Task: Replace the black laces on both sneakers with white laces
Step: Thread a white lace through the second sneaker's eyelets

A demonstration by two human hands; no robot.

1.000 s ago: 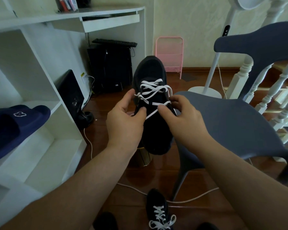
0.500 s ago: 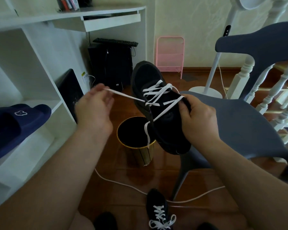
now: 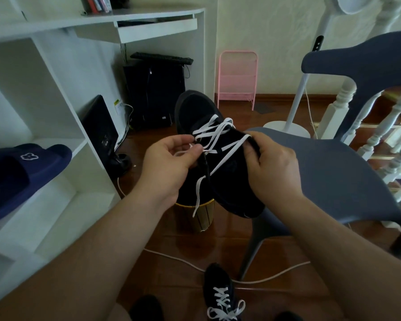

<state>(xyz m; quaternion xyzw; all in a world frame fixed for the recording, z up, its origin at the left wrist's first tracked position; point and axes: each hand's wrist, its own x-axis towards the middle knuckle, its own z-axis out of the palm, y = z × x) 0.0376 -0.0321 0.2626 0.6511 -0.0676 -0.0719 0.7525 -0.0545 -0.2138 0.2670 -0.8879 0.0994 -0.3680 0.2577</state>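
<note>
I hold a black sneaker [image 3: 195,107] in the air in front of me, toe pointing away. A white lace [image 3: 218,133] crisscrosses its upper eyelets. My left hand [image 3: 169,163] pinches one end of the lace at the shoe's left side. My right hand [image 3: 271,167] grips the shoe's right edge near the collar. The lace's other end [image 3: 198,195] hangs loose below the shoe. A second black sneaker [image 3: 219,295] with white laces tied stands on the floor at the bottom.
A gold-rimmed bin [image 3: 195,214] stands under the held shoe. A blue-grey chair [image 3: 333,172] is at my right, white shelves [image 3: 56,126] with a navy slipper [image 3: 26,165] at my left. A white cable [image 3: 171,258] runs across the wooden floor.
My left hand, which had pulled the lace out to the left, has come back to the shoe and pinches the lace close to the eyelets. The shoe is tilted slightly lower.
</note>
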